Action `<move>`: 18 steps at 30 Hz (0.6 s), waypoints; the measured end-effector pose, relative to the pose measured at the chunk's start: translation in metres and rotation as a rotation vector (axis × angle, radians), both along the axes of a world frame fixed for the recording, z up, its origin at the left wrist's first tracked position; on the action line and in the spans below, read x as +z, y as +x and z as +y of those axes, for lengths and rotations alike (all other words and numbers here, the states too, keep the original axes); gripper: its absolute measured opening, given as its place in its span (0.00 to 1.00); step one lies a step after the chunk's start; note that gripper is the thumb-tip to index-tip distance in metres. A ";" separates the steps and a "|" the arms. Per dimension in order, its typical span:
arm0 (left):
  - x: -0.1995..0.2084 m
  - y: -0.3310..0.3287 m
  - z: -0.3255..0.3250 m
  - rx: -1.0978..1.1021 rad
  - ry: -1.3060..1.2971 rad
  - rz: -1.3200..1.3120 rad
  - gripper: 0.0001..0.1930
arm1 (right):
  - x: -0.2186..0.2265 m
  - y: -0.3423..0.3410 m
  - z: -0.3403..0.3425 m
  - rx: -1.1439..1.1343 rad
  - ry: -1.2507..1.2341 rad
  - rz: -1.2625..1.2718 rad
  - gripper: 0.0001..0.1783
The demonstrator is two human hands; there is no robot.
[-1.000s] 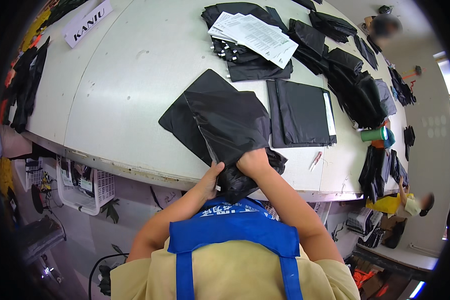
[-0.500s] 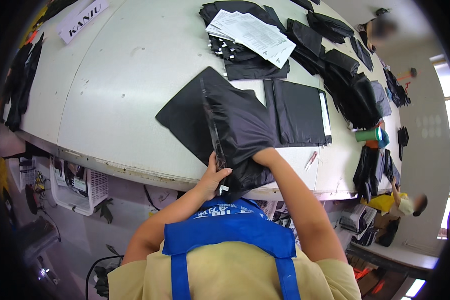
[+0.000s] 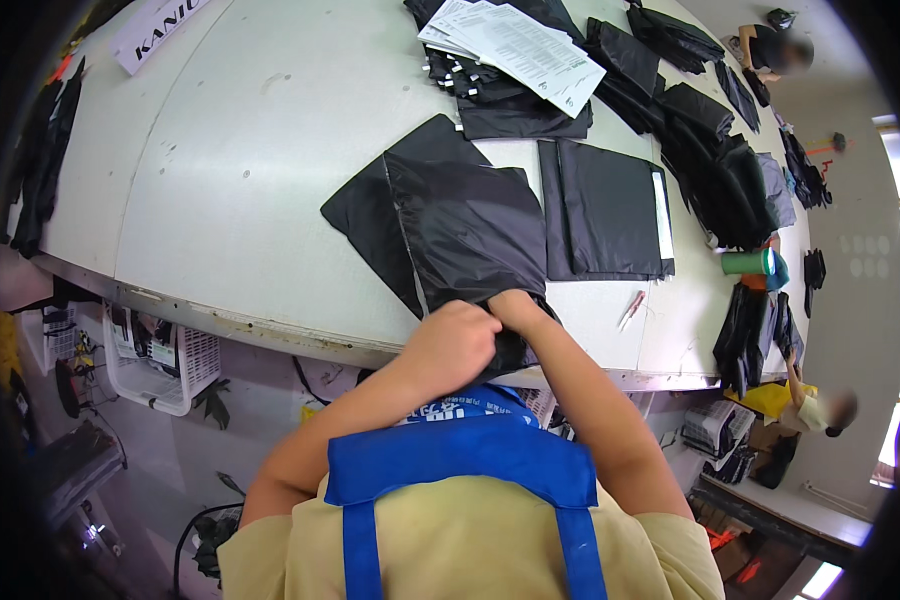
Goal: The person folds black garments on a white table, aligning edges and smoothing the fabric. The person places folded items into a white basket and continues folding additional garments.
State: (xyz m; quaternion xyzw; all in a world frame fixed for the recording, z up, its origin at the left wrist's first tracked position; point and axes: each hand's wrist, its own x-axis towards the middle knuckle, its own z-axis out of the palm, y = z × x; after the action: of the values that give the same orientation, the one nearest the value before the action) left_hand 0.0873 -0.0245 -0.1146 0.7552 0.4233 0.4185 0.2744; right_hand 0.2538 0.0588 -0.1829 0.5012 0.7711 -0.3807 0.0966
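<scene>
A shiny black fabric piece (image 3: pixel 475 225), layered like a sleeve or pouch, lies at the near edge of the white table. My left hand (image 3: pixel 455 340) is closed on its near edge, fingers curled and knuckles up. Beside it, my right hand (image 3: pixel 512 310) reaches into or under the same fabric, which hides its fingers. Another flat black fabric piece (image 3: pixel 358 215) sticks out from beneath on the left. To the right rests a folded black fabric piece (image 3: pixel 615 215) with a white strip along its side.
Paper sheets (image 3: pixel 530 55) top a black fabric stack at the back. More black bundles (image 3: pixel 715 190) line the right, near a green cylinder (image 3: pixel 748 262). A small red-and-white tool (image 3: pixel 632 310) lies nearer. A white basket (image 3: pixel 165 375) sits below the table's left edge. Other people are at far right.
My left hand has moved right, from the fabric's left edge to beside my right hand. My right hand has drawn slightly toward me, and the fabric's upper layer lies flatter.
</scene>
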 end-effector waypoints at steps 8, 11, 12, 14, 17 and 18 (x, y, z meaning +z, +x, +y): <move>-0.003 0.044 0.014 -0.081 -0.356 0.592 0.12 | 0.012 0.007 0.012 -0.174 -0.200 0.023 0.23; -0.020 0.045 0.018 -0.038 -0.298 0.580 0.08 | 0.020 0.002 0.004 -0.480 -0.194 0.247 0.15; -0.026 0.046 0.015 -0.001 -0.262 0.568 0.08 | 0.021 0.001 0.000 -0.533 -0.240 0.282 0.15; -0.027 0.042 0.013 0.054 -0.202 0.520 0.08 | 0.023 0.000 -0.005 -0.644 -0.330 0.357 0.15; -0.025 0.037 0.011 0.108 -0.147 0.433 0.08 | 0.022 0.000 -0.009 -0.727 -0.430 0.406 0.17; -0.025 0.036 0.010 0.117 -0.135 0.424 0.08 | 0.018 0.002 -0.008 -0.703 -0.438 0.384 0.17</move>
State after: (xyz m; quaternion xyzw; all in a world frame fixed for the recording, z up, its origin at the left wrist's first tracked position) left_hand 0.1238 -0.0142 -0.1400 0.7805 0.5415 0.2363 0.2044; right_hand 0.2562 0.0504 -0.1653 0.6204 0.4594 -0.6306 -0.0796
